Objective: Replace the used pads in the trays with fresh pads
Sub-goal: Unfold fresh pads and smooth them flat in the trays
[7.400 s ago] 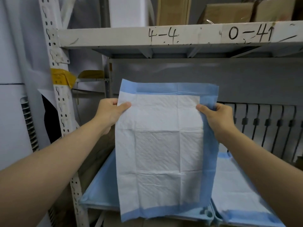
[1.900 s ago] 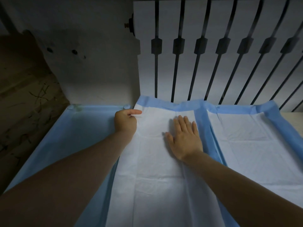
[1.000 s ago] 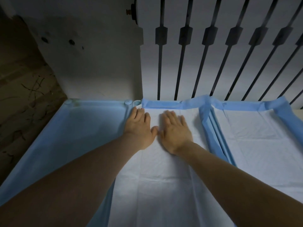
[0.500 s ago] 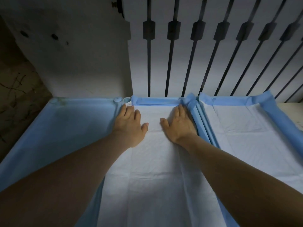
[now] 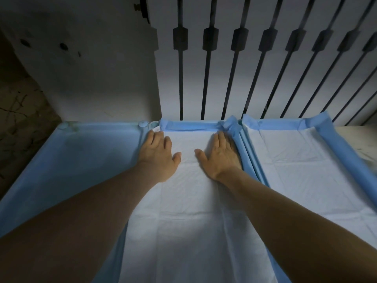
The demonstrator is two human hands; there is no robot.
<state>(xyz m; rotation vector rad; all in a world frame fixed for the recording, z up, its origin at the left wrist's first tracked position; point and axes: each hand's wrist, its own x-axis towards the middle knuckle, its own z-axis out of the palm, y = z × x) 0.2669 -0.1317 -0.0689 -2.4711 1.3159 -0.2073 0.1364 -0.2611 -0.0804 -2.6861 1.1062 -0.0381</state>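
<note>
A fresh white pad with a blue border [image 5: 187, 217] lies in the middle tray, its far edge folded up against the tray's back rim [image 5: 189, 126]. My left hand [image 5: 158, 155] presses flat on the pad's far left corner, fingers spread. My right hand [image 5: 221, 155] presses flat on the far right side, fingertips against the raised blue edge. Neither hand holds anything. To the left, a blue tray [image 5: 67, 160] has no pad in it. On the right, another tray holds a white and blue pad [image 5: 302, 166].
A white back panel [image 5: 98, 74] and a row of dark vertical bars [image 5: 234, 64] close off the space behind the trays. A dark rough wall [image 5: 18, 111] stands at the far left. A pale ledge [image 5: 359, 137] shows at the right.
Earlier I held the pad up in the air; now it lies in the tray. In the last second my hands slid apart from the middle toward the pad's far corners.
</note>
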